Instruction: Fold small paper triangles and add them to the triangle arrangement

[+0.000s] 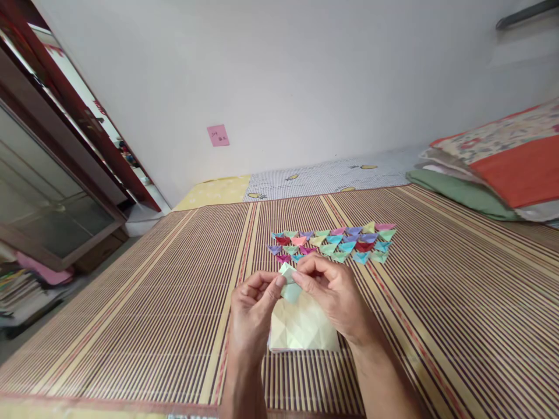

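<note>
1. I am looking down at a striped woven mat [131, 302] that fills the lower part of the view. I use a flat, creased sheet of pale yellow-green paper [301, 331] lying on it as my landmark.
2. My left hand [251, 314] hovers over the sheet's left edge. Its thumb and forefinger are pinched together on a small pale green folded paper piece [289, 284].
3. My right hand [334, 297] hovers over the sheet's upper right part. Its fingertips are closed on the same piece from the other side.
4. The small piece is held in the air just above the sheet's far edge, between the two hands. Part of it is hidden behind my fingers, so I cannot tell its full shape.
5. Just beyond the sheet lie rows of small folded paper pieces [334, 241] in pink, red, blue, purple and green, close together on the mat.
6. Farther beyond the sheet are a white wall with a pink sticky note [218, 135], and to the right some stacked bedding [502, 169].
7. My judgement of risk: the grip is only a fingertip pinch, so a slip could drop the piece or spring its folds open. Pressing off the crease could skew the fold.
8. A low sweep of either hand past the sheet's far edge could scatter the light rows.
</note>
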### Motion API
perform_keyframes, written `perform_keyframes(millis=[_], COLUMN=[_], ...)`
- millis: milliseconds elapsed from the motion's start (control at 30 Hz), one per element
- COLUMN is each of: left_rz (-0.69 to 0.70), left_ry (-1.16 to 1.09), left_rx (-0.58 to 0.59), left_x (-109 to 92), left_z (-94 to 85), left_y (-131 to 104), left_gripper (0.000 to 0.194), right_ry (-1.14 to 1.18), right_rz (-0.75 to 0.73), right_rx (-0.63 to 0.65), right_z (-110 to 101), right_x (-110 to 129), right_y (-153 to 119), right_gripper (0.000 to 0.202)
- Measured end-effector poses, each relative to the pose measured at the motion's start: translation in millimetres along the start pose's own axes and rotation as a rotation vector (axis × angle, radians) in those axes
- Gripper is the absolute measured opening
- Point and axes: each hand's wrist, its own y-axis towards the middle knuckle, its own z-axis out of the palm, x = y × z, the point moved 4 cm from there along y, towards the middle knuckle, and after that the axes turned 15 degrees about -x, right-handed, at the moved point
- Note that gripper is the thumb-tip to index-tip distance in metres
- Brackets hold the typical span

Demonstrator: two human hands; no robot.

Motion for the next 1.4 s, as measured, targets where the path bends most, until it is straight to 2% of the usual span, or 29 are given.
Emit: perform_keyframes(millis=[200, 533, 733, 967, 1033, 1167, 1267, 1400], left_rz=[0.08, 0.068, 0.095, 0.127, 0.138, 0.135, 0.132, 0.034], left_ry=[0.072, 0.082, 0.155, 0.108, 0.116, 0.164, 0.166, 0.073], left_rx=[-0.054, -0.045, -0.017, -0.081, -0.065, -0.033, -0.041, 0.053], left_x=[-5, -1, 1, 1, -1, -5, -8, -6], left_z=[2.2, 1.3, -1.0, -0.5, 0.1, 2.3, 3.7, 7.4], left_y=[-3, -7, -2, -2, -3, -5, -8, -10], left_gripper=[0.028, 0.025, 0.026, 0.025, 0.025, 0.022, 0.02, 0.025], right_ry=[-0.117, -0.186, -0.191, -0.182, -0.167, -0.179, -0.238, -0.265], right_rz=[-0.028, -0.012, -0.021, -0.028, -0.011, 0.004, -0.068, -0.104], right_rx=[-0.042, -0.097, -0.093, -0.08, -0.089, -0.06, -0.048, -0.103], right_z=[5, 8, 8, 8, 8, 11, 13, 12], right_x=[4, 4, 6, 3, 2, 3, 7, 7], right_y=[-2, -3, -4, -5, -4, -5, -6, -6], right_gripper=[0.019, 0.013, 0.015, 0.016, 0.006, 0.009, 0.014, 0.017])
